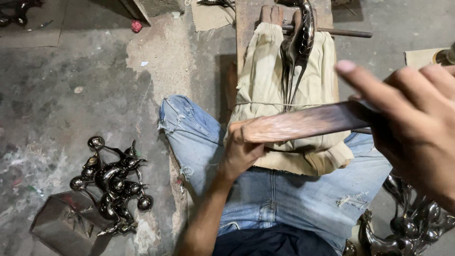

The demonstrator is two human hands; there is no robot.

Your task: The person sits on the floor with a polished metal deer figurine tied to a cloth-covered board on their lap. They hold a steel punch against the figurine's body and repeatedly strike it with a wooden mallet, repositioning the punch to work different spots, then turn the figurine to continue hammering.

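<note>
Concrete floor [71, 71]: grey, stained, cracked.
Floor left: heap of dark metal figures [113, 182].
Left hand [239, 151]: closed on one end of flat worn tool [303, 122].
Right hand [412, 123]: fingers around other end.
Tool: above cloth pad [260, 80], near metal figure [298, 45].

On your left, a pile of dark shiny metal figurines [113, 182] sits on the concrete floor [71, 95], partly over a flat grey metal sheet [66, 225]. More shiny figurines [407, 227] lie low on your right. A small red scrap [136, 25] is up by the wall edge. You've got torn blue jeans [294, 194] on. A piece of cardboard [419, 57] lies at far right, burlap scrap [208, 16] up top.
</note>
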